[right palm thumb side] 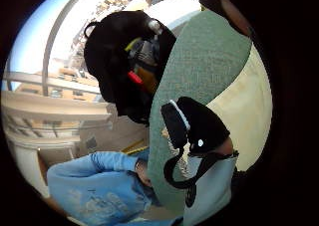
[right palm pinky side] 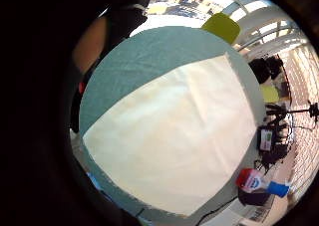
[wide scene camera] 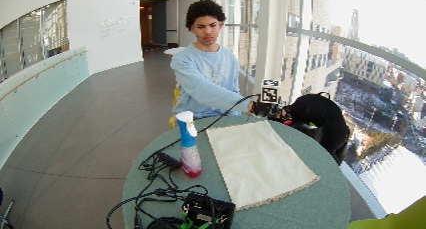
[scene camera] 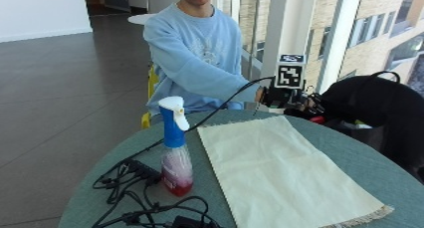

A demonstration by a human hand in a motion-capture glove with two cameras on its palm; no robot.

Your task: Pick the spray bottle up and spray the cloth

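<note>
At desk's far edge, right hand [scene camera: 286,99] hovers beyond cloth [scene camera: 281,171]; fingers' state cannot be told. Spray bottle [scene camera: 175,148] upright beside cloth's long edge, untouched. Risk: cables [scene camera: 136,188] at base snag, bottle tips during reach.

This looks like an upper-floor corridor of an office or institutional building: a curved wall of tall windows [wide scene camera: 299,34] overlooks city buildings, the dark tiled floor [wide scene camera: 86,139] runs long and bare, and 1 round green table [wide scene camera: 313,204] carries recording cables [wide scene camera: 160,189].
</note>
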